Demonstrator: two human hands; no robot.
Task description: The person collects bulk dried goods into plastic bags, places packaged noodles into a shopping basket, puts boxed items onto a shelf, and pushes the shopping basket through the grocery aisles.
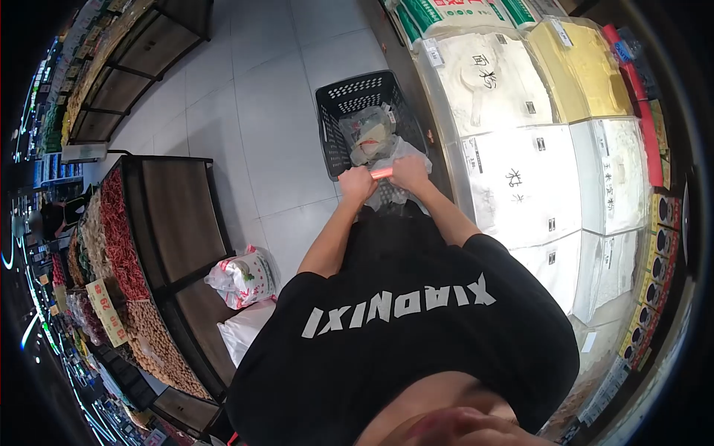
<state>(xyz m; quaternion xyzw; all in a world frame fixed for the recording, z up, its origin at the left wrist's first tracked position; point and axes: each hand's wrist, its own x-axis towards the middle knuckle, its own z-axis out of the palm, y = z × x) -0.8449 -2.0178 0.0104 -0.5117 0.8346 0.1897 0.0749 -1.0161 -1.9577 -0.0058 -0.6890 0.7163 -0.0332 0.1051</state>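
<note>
Both of my hands grip the orange-red handle (pixel 382 173) of a black shopping basket (pixel 324 134) with perforated walls. My left hand (pixel 357 183) is closed round the handle's left end, and my right hand (pixel 408 172) is closed round its right end. Inside the basket, just beyond my hands, lies a clear plastic bag (pixel 370 134) with pale contents and a red mark. A whitish plastic bag (pixel 405 151) sits close to my right hand, partly hidden by it. My body hides the near end of the basket.
Bins of white flour (pixel 494 82) and yellow meal (pixel 584 74) line the right side. A wooden stand at left bears dried red chillies (pixel 123 238) and nuts (pixel 160 334). Filled plastic bags (pixel 249 279) rest on the floor beside it. Grey tiled floor (pixel 260 97) runs ahead.
</note>
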